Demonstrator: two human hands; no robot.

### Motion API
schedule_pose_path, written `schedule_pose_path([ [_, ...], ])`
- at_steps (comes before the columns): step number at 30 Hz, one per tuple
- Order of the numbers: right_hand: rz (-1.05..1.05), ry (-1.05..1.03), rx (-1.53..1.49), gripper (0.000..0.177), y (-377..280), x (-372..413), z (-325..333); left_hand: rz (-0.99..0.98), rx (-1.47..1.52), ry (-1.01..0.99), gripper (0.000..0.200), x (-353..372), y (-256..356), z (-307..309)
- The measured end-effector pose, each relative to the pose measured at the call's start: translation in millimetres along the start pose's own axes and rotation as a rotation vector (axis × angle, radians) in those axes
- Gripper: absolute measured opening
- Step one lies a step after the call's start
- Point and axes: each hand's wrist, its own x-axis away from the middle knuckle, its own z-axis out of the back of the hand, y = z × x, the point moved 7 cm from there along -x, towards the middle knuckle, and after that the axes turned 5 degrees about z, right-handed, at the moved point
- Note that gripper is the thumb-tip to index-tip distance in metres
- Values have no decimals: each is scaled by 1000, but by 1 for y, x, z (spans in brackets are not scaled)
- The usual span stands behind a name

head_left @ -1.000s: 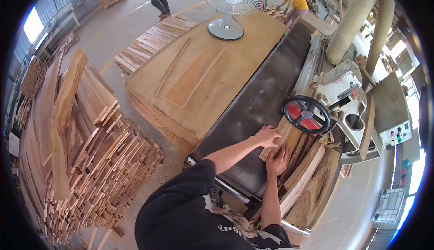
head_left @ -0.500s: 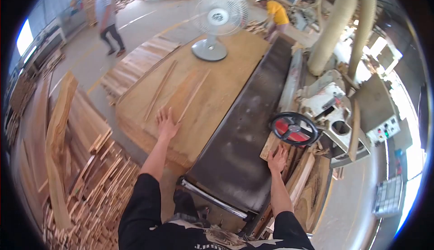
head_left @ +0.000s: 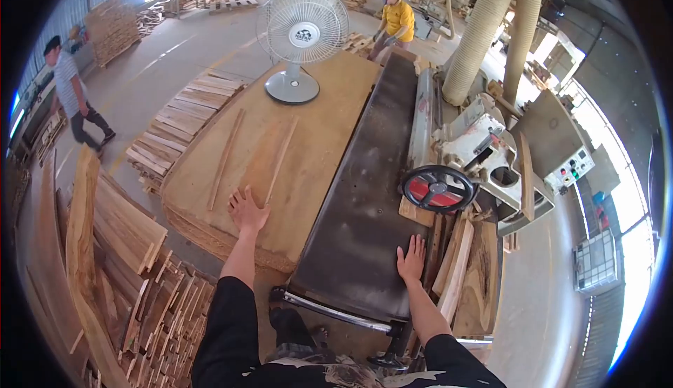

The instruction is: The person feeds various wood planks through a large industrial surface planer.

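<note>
My left hand (head_left: 248, 210) lies with spread fingers on the near end of a flat brown board (head_left: 265, 157), on the plywood table (head_left: 329, 121). A thin strip (head_left: 226, 160) lies to the left of the board, and another strip (head_left: 281, 158) runs along its right side. My right hand (head_left: 411, 260) rests flat, fingers extended, on the right edge of the dark machine bed (head_left: 357, 213). Just beyond it is a black handwheel (head_left: 438, 189) with red behind its spokes. Neither hand grips anything.
A fan (head_left: 293, 86) stands on the table's far part. Stacked wood (head_left: 165, 318) fills the lower left; boards (head_left: 477, 283) lie right of the bed. Large hoses (head_left: 480, 34) rise above the machine. One person (head_left: 72, 90) is at far left, another in yellow (head_left: 396, 20) beyond the bed.
My right hand has moved from the wood beside the handwheel onto the dark bed. My left hand stays on the board. The view has shifted, and the person at left has walked further left.
</note>
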Motion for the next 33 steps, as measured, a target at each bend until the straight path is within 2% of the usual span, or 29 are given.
schedule_pose_path([
  [20, -40, 55, -17, 72, -7, 3, 11, -34, -93, 59, 92, -4, 3, -11],
  [33, -86, 20, -33, 72, -9, 2, 14, -23, -102, 46, 92, -5, 3, -13],
])
